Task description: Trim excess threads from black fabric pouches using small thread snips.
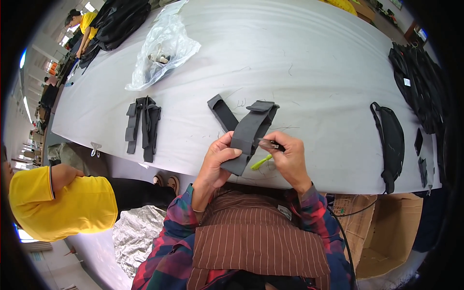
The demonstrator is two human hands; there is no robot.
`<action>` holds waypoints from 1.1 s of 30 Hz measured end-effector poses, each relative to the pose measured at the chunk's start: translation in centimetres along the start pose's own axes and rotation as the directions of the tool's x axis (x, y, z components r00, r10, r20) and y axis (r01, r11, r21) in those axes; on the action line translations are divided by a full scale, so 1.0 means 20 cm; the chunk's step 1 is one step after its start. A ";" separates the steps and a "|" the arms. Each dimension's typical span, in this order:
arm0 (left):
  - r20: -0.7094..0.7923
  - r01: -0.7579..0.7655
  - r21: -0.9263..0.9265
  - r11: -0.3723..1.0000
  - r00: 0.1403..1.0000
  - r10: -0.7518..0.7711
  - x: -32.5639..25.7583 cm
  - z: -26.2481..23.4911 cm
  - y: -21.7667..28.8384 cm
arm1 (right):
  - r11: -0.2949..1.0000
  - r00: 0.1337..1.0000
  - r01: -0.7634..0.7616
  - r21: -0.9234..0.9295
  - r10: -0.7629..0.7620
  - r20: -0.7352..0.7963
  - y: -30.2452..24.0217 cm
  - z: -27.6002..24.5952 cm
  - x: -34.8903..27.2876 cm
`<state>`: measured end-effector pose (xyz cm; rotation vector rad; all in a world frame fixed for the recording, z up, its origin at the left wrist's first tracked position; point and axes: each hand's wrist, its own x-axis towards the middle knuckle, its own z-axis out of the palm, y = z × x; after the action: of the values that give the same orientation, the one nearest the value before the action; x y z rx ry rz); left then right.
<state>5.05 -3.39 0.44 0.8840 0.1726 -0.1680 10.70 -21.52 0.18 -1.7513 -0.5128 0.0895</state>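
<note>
- One person in a yellow shirt (pixel 65 208) stands beside the near left end of the grey-covered desk (pixel 333 96), in dark trousers.
- Farther off at upper left, a second worker in yellow (pixel 88 23) bends beside heaped black bags (pixel 121 21).
- A bundle of dark grey straps (pixel 131 131) lies on the left part of the desk, apart from the hands.
- Beyond it sits a crumpled clear plastic bag (pixel 166 41) with small items inside, too indistinct to name.
- The left hand (pixel 216 162) grips the lower part of a dark grey fabric strap (pixel 250 126), thumb on top; the strap is over the desk's near edge, its two arms spread in a V.
- Just right of the strap's lower end is a yellow-green strip (pixel 261 162); whether it hangs from something I cannot tell.
- The right hand (pixel 291 157), fingers closed, pinches a small dark tool (pixel 271 144) against or just beside the strap's right edge.
- Loose dark threads (pixel 290 70) are scattered beyond both hands.
- Farther right lies a slim black pouch (pixel 391 140), with piled black bags (pixel 420 84) past it.
</note>
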 end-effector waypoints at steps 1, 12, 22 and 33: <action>0.001 0.002 0.000 1.000 1.000 -0.002 0.00 -0.01 0.00 | 1.000 1.000 -0.003 0.009 0.003 -0.026 0.01 -0.01 0.00; 0.024 -0.040 -0.036 0.999 0.999 0.041 0.01 -0.01 0.02 | 0.984 0.994 -0.001 0.177 -0.018 0.107 0.00 -0.12 -0.04; 0.325 -0.475 0.831 0.290 0.837 0.440 0.00 0.12 -0.10 | 0.916 0.985 -0.131 0.379 0.165 -0.058 -0.02 0.07 0.04; -0.037 -0.110 0.300 0.948 0.991 0.127 0.15 0.02 0.07 | 0.811 0.966 -0.244 0.532 0.156 0.206 -0.03 0.04 0.05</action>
<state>8.21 -3.15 1.07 1.1977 0.1477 -0.0569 11.17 -20.29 0.70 -1.2195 -0.3597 0.4829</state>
